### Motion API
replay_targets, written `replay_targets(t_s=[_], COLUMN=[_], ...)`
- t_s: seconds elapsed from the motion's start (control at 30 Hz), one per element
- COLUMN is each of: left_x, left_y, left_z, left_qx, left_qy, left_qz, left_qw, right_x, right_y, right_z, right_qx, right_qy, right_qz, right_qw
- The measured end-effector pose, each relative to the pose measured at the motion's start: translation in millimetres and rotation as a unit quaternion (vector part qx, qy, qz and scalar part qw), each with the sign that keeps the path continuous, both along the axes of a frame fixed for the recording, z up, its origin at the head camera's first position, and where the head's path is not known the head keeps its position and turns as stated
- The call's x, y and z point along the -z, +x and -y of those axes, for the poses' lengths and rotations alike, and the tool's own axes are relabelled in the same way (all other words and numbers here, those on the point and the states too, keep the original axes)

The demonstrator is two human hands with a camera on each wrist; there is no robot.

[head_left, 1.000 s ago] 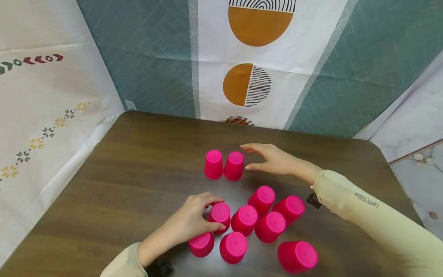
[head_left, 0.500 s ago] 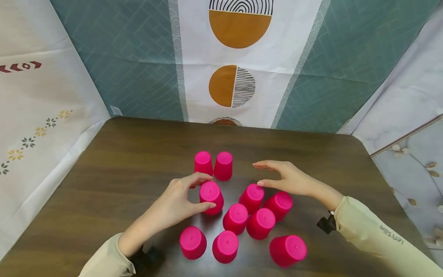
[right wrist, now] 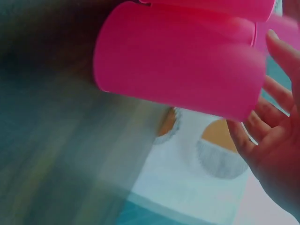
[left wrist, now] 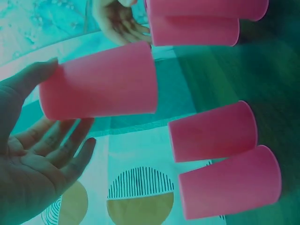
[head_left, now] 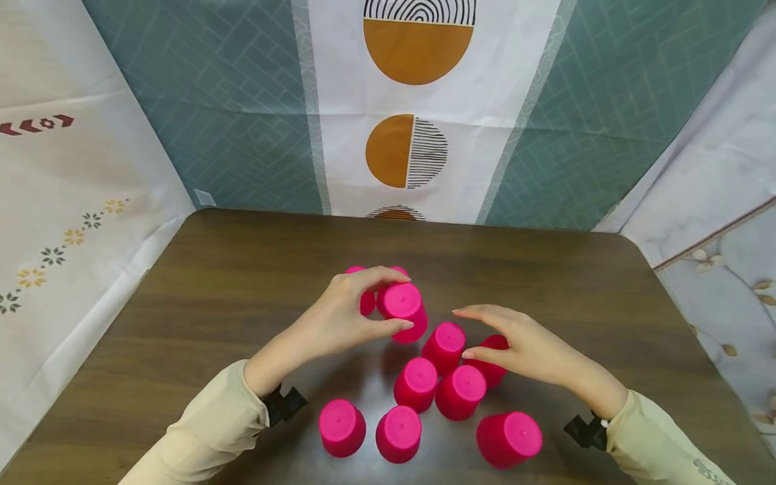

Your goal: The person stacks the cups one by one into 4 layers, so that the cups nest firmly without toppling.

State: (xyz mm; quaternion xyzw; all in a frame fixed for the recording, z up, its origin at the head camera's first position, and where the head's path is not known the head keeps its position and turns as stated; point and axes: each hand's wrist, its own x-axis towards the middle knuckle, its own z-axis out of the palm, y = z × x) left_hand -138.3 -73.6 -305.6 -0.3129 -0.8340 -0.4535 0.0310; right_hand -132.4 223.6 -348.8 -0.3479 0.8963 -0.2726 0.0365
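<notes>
The left hand, fingers pinching an inverted, bright-pink tapered plastic cup, has carried it toward the counter's far edge, near two matching cups; the right hand's parted fingers apparently grip nothing.

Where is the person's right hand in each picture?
Head: right hand right of centre, below the middle, partly covering a cup.
Left wrist: right hand at the top, left of centre, cut off by the frame.
Right wrist: right hand at the right edge, also cut off.
Shared landmark: the cloth with half-orange circles shows in all three.
</notes>
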Motion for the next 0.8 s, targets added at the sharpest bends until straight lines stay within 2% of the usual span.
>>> replay_targets(t_s=[0.13, 0.3, 0.53, 0.8], left_x=[-1.5, 1.0, 9.9, 17.4], left_y=[-14.3, -34.4, -61.1, -82.3], left_z=[-9.3, -21.6, -36.8, -46.7], left_qx=[0.028, 0.029, 0.026, 0.035], left_qy=[0.029, 0.035, 0.014, -0.049], left_qz=[-0.023, -0.017, 0.005, 0.024], left_qw=[0.9989, 0.9988, 0.9996, 0.9979], right_x=[-6.2, -6.4, 5.0, 5.8], right_y=[2.6, 4.8, 3.9, -0.9], right_z=[8.8, 16.7, 20.6, 24.3], right_qx=[-0.011, -0.016, -0.034, -0.047], right_qy=[0.035, 0.045, 0.062, 0.098], right_qz=[-0.02, -0.019, -0.045, -0.032], right_qw=[0.999, 0.999, 0.996, 0.994])
